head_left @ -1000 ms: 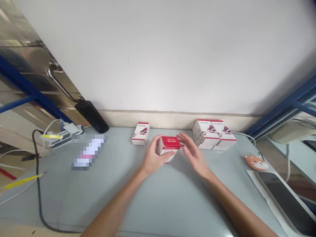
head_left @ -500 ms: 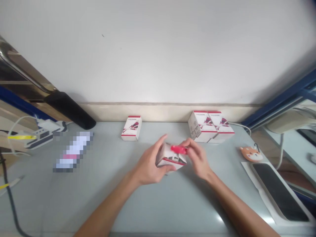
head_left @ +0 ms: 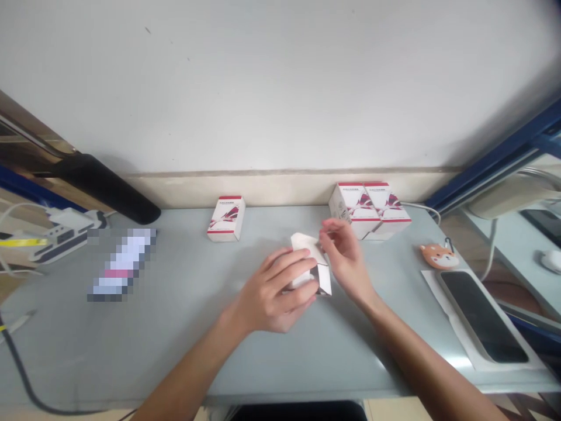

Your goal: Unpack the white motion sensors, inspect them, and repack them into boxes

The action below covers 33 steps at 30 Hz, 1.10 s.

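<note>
A small white carton (head_left: 324, 279) is in my left hand (head_left: 272, 295), whose fingers wrap over its near side. Its end faces right with the white flaps folded out, one standing up at the back. My right hand (head_left: 346, 257) is at the upper flap, its fingers curled and closed together; what they hold, if anything, is hidden. The red piece seen before cannot be made out now. Behind my left hand stands a white and red box (head_left: 225, 219) with a purple print. Two matching boxes (head_left: 370, 210) stand side by side beyond my right hand.
At the left are a pixelated phone-like screen (head_left: 123, 263), a power strip (head_left: 70, 234) and a black padded arm (head_left: 109, 187). To the right lie an orange animal-faced case (head_left: 438, 256) and a dark phone (head_left: 484, 316) on white paper. A wall (head_left: 280, 88) rises behind the table.
The red piece between my right fingers has gone from sight. My left hand has turned over the carton, and its flaps now stand out. The view has shifted slightly.
</note>
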{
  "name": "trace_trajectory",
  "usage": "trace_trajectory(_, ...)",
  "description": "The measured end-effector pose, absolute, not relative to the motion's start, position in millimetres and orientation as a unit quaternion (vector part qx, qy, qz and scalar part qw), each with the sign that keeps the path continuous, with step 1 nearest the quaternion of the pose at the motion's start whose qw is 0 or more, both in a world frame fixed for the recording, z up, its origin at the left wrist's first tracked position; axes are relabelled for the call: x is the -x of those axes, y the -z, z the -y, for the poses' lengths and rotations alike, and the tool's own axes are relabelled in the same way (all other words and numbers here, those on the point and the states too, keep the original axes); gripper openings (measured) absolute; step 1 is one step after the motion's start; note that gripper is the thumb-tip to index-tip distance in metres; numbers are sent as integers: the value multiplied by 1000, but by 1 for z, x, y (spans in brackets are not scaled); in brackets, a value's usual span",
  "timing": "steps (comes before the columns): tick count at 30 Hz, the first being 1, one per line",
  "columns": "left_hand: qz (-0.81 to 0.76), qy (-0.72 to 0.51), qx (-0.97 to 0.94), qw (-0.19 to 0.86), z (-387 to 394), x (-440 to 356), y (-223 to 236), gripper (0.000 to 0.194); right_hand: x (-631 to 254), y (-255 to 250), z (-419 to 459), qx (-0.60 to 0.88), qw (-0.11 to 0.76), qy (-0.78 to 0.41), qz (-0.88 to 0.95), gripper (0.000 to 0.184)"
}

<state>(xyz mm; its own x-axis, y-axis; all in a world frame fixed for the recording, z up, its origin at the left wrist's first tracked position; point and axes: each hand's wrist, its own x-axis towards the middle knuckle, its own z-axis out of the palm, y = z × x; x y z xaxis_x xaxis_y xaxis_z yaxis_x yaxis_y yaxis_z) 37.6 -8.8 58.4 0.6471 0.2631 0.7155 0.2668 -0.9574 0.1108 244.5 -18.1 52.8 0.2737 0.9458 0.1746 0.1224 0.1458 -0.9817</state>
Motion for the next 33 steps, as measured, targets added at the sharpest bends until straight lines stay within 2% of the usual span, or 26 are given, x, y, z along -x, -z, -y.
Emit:
trace_trajectory(2,158,404,901,6,8,-39,-58,27,-249,-57,22,517,600,-246,559,12)
trace_trajectory(4,169,422,891,5,7,-40,-57,27,-252,-61,27,466,574,-178,650,15)
trace_trajectory(8,186,461,867,29,5,-41,-52,35,-252,-64,33,383,503,-132,763,24)
trace_trajectory(10,203,483,851,39,3,-42,-47,38,-252,-63,33,372,493,-117,778,21)
trace_trajectory(13,205,534,820,22,1,-43,-37,47,-255,-65,32,379,495,-112,773,15)
trace_trajectory(16,207,566,798,-16,0,-46,-27,56,-256,-69,33,373,467,-133,791,23)
trace_trajectory(20,205,580,785,-65,-1,-49,-20,65,-256,-71,34,373,412,-63,829,24)
trace_trajectory(24,202,567,796,-65,-3,-48,-22,70,-262,-70,32,410,458,-28,788,11)
trace_trajectory(28,192,551,809,-76,-3,-46,-26,65,-270,-73,29,439,460,-43,771,11)
trace_trajectory(33,200,531,818,-95,2,-46,-25,51,-272,-78,29,410,427,-115,797,27)
